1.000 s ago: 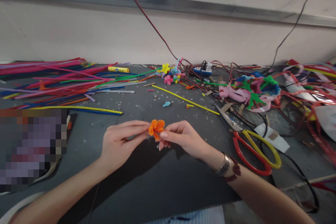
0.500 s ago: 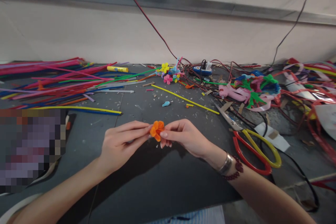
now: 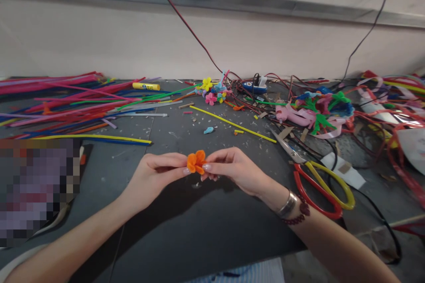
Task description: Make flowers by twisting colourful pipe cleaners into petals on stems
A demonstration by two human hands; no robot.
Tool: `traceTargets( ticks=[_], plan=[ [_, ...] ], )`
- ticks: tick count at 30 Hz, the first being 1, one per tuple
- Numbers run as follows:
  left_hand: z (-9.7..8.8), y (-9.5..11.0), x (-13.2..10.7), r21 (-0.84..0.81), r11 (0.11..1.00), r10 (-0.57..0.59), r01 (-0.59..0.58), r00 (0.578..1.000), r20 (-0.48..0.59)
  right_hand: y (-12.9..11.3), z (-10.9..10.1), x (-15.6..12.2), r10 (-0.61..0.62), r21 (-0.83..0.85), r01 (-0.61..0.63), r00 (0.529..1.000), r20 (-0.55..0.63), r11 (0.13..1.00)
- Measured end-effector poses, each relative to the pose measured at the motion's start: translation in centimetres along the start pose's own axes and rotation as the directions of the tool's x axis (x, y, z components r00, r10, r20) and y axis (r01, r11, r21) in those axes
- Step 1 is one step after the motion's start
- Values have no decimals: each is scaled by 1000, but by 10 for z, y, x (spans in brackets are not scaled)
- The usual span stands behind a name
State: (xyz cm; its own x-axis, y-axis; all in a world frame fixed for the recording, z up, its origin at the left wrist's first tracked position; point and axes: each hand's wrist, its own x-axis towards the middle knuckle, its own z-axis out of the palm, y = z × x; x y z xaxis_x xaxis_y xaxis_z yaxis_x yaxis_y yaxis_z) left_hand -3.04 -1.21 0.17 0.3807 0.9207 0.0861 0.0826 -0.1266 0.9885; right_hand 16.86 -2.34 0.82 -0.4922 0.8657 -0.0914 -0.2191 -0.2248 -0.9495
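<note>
Both hands [image 3: 156, 176] [image 3: 232, 169] pinch one fuzzy orange flower [image 3: 196, 162] (rounded petals).

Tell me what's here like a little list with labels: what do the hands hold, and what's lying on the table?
Left hand: grip pinches the orange flower from its left
Right hand: grip pinches the same flower from its right
Beside right hand: red and yellow scissors, flat on the grey table
Far left: pile of coloured pipe cleaners, yellow glue stick
Far middle: small coloured flowers
</note>
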Motion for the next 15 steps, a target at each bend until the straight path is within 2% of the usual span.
traceTargets(
  ticks=[4, 7, 12, 15],
  plan=[
    [-1, -4, -1, -72, 997, -36, 38, 999, 36, 1, 1, -1, -21, 37, 21, 999, 24, 999],
    [-1, -4, -1, -74, 997, -8, 9, 1000, 19, 2, 4, -2, -42, 99, 37, 998, 45, 994],
    [0, 1, -2, -10, 999, 45, -44, 999, 31, 4, 5, -3, -62, 129, 54, 996, 59, 990],
    [0, 3, -2, 54, 997, 57, -57, 998, 1, 4, 4, -1, -61, 107, 55, 997, 54, 993]
  ],
)
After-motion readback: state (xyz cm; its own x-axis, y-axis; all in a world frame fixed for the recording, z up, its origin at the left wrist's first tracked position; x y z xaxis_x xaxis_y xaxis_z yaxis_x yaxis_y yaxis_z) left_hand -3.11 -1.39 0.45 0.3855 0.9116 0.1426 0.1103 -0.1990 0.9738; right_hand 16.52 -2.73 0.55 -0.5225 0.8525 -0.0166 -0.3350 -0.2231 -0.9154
